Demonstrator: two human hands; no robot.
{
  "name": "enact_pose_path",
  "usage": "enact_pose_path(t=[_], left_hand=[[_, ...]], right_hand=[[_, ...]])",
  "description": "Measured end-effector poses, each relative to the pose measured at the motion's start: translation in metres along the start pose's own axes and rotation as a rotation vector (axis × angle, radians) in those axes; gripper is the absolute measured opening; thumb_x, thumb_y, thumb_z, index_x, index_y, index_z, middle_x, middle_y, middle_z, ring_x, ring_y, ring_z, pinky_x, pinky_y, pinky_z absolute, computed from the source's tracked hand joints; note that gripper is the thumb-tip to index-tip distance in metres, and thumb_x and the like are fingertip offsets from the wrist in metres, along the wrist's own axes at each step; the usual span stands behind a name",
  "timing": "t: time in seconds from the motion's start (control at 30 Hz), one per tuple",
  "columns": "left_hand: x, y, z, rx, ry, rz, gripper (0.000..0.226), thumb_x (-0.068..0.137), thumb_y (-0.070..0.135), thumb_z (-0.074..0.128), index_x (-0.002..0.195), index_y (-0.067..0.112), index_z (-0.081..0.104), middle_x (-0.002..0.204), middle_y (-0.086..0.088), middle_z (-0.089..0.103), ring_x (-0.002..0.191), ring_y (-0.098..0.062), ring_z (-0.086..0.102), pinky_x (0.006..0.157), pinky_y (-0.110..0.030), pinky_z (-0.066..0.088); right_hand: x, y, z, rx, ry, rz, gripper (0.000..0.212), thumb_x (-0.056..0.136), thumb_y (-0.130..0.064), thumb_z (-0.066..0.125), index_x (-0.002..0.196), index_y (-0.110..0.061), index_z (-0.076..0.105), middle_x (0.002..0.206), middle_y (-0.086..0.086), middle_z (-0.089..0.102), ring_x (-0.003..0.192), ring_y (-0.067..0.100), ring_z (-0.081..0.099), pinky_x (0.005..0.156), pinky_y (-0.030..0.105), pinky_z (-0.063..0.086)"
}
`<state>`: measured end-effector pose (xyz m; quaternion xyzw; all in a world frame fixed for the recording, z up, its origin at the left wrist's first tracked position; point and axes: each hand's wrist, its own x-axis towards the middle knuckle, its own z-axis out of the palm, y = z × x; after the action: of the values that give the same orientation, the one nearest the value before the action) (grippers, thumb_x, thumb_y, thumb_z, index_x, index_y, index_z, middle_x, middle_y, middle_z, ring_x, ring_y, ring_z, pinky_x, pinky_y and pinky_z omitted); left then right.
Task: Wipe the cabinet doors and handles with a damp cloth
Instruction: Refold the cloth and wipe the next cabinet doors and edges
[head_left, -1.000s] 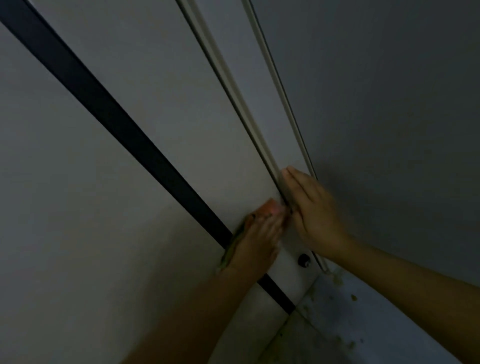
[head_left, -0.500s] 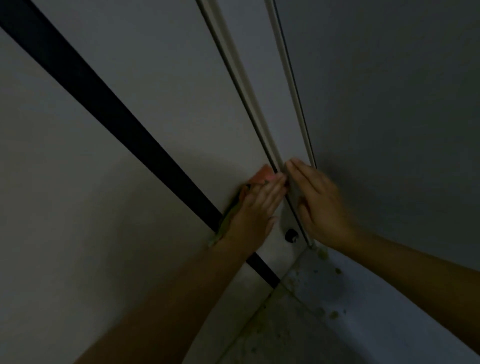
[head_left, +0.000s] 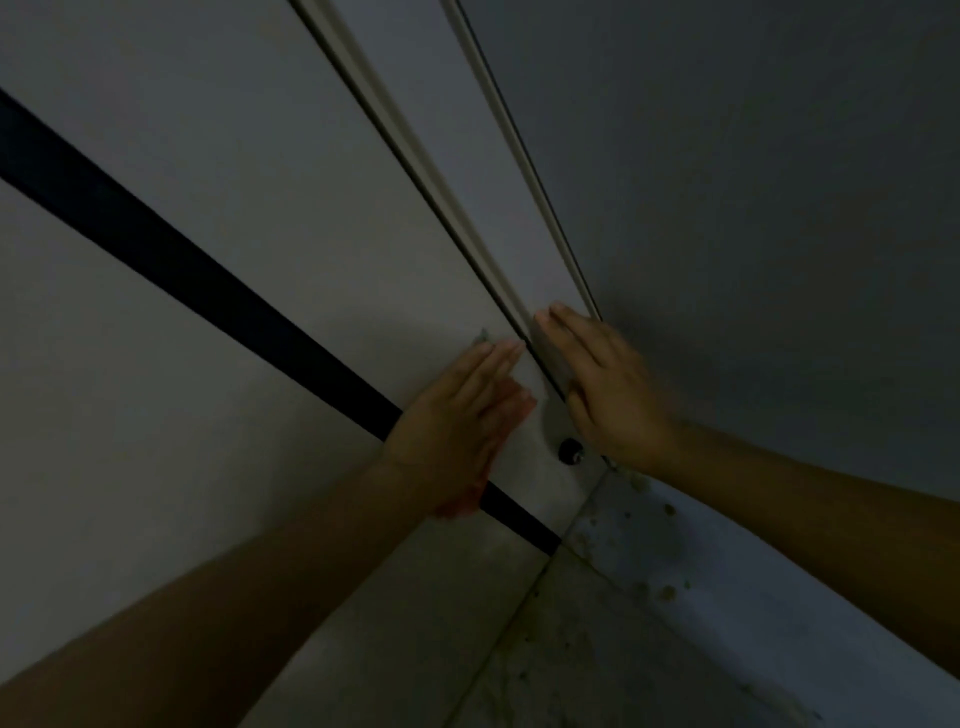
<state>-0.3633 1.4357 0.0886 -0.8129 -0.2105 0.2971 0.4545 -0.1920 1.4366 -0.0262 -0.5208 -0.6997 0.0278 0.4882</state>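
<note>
The view is dim. My left hand (head_left: 462, 421) presses flat, fingers straight, on the pale cabinet door (head_left: 311, 234) near its bottom corner. The cloth (head_left: 460, 508) is almost hidden under the palm; only an orange edge shows below the hand and a grey tip (head_left: 481, 336) shows past the fingertips. My right hand (head_left: 605, 384) lies flat with straight fingers on the narrow panel (head_left: 467, 156) beside the door's edge, holding nothing. A small dark round knob (head_left: 570, 450) sits low on the door between the two hands.
A black strip (head_left: 208, 280) runs diagonally across the cabinet front under my left wrist. A grey wall (head_left: 753, 208) stands to the right. Below it, a stained skirting (head_left: 727, 587) meets a dirty floor (head_left: 597, 665).
The orange cloth that showed past my left fingertips is now almost covered by the flat hand. My right hand stays on the narrow panel.
</note>
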Motion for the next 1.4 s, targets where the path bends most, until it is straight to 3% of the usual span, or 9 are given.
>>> enact_pose_path(t=[0.1, 0.27, 0.37, 0.6, 0.83, 0.97, 1.2, 1.3, 1.4], left_hand=[[0.002, 0.014, 0.002, -0.014, -0.032, -0.013, 0.068, 0.100, 0.049, 0.008, 0.145, 0.009, -0.023, 0.140, -0.024, -0.038, 0.134, -0.045, -0.031, 0.093, -0.056, -0.039], [0.009, 0.063, 0.035, -0.059, -0.080, 0.144, 0.085, 0.099, 0.055, 0.024, 0.144, 0.001, -0.024, 0.154, -0.017, -0.026, 0.140, -0.040, -0.022, 0.093, -0.058, -0.038], [0.007, 0.070, 0.038, -0.003, -0.096, 0.169, 0.094, 0.097, 0.057, 0.027, 0.135, -0.002, -0.035, 0.146, -0.020, -0.038, 0.139, -0.035, -0.029, 0.093, -0.055, -0.038], [0.022, 0.062, 0.034, -0.066, -0.190, 0.066, 0.136, 0.075, 0.083, 0.040, 0.128, -0.014, -0.040, 0.132, -0.038, -0.044, 0.128, -0.052, -0.036, 0.094, -0.061, -0.036], [0.050, 0.108, 0.035, -0.003, -0.228, 0.062, 0.092, 0.104, 0.043, 0.022, 0.112, -0.023, -0.042, 0.155, -0.019, -0.023, 0.142, -0.038, -0.010, 0.106, -0.051, -0.016], [0.042, 0.108, 0.037, 0.117, -0.206, 0.156, 0.079, 0.103, 0.046, 0.019, 0.136, -0.009, -0.028, 0.154, -0.017, -0.025, 0.144, -0.036, -0.015, 0.108, -0.053, -0.020], [0.007, 0.101, 0.043, 0.084, -0.222, 0.205, 0.090, 0.100, 0.047, 0.029, 0.133, -0.008, -0.035, 0.149, -0.020, -0.033, 0.128, -0.041, -0.039, 0.091, -0.051, -0.037], [0.026, 0.094, 0.030, 0.054, -0.271, 0.202, 0.113, 0.090, 0.064, 0.040, 0.132, -0.009, -0.036, 0.142, -0.022, -0.039, 0.137, -0.039, -0.029, 0.105, -0.050, -0.028], [0.055, 0.092, 0.022, 0.035, -0.241, 0.142, 0.089, 0.099, 0.052, 0.025, 0.134, -0.006, -0.032, 0.145, -0.013, -0.034, 0.142, -0.036, -0.019, 0.109, -0.048, -0.021]], right_hand=[[-0.001, -0.001, 0.000, -0.019, -0.006, -0.004, 0.067, 0.081, -0.012, 0.035, 0.147, -0.009, 0.026, 0.150, 0.016, 0.032, 0.131, 0.030, 0.035, 0.108, 0.038, 0.029], [-0.002, -0.005, -0.003, -0.036, -0.063, 0.014, 0.067, 0.081, -0.018, 0.032, 0.148, -0.007, 0.027, 0.152, 0.016, 0.029, 0.132, 0.033, 0.036, 0.107, 0.037, 0.027], [-0.002, -0.005, -0.005, -0.042, -0.089, 0.021, 0.069, 0.080, -0.019, 0.031, 0.147, -0.007, 0.027, 0.152, 0.015, 0.028, 0.132, 0.034, 0.037, 0.108, 0.041, 0.030], [-0.001, -0.003, -0.005, -0.035, -0.058, 0.000, 0.064, 0.084, -0.019, 0.033, 0.146, -0.006, 0.030, 0.152, 0.016, 0.030, 0.130, 0.034, 0.038, 0.104, 0.040, 0.034], [-0.001, -0.004, -0.012, -0.064, -0.074, -0.024, 0.071, 0.080, -0.005, 0.051, 0.147, -0.006, 0.028, 0.152, 0.015, 0.028, 0.130, 0.025, 0.027, 0.105, 0.028, 0.020], [0.000, 0.003, -0.021, -0.099, -0.116, -0.050, 0.073, 0.078, -0.012, 0.043, 0.148, -0.010, 0.026, 0.154, 0.010, 0.028, 0.130, 0.031, 0.036, 0.099, 0.047, 0.043], [0.000, 0.003, -0.019, -0.120, -0.144, -0.047, 0.070, 0.078, -0.020, 0.030, 0.147, -0.010, 0.030, 0.152, 0.010, 0.033, 0.128, 0.035, 0.043, 0.091, 0.047, 0.049], [0.000, 0.006, -0.022, -0.080, -0.155, -0.055, 0.072, 0.077, -0.018, 0.035, 0.148, -0.011, 0.027, 0.153, 0.009, 0.030, 0.131, 0.035, 0.039, 0.093, 0.050, 0.047], [-0.002, 0.011, -0.025, -0.069, -0.184, -0.069, 0.081, 0.073, -0.012, 0.047, 0.150, -0.015, 0.021, 0.156, 0.006, 0.023, 0.136, 0.031, 0.032, 0.099, 0.047, 0.042]])
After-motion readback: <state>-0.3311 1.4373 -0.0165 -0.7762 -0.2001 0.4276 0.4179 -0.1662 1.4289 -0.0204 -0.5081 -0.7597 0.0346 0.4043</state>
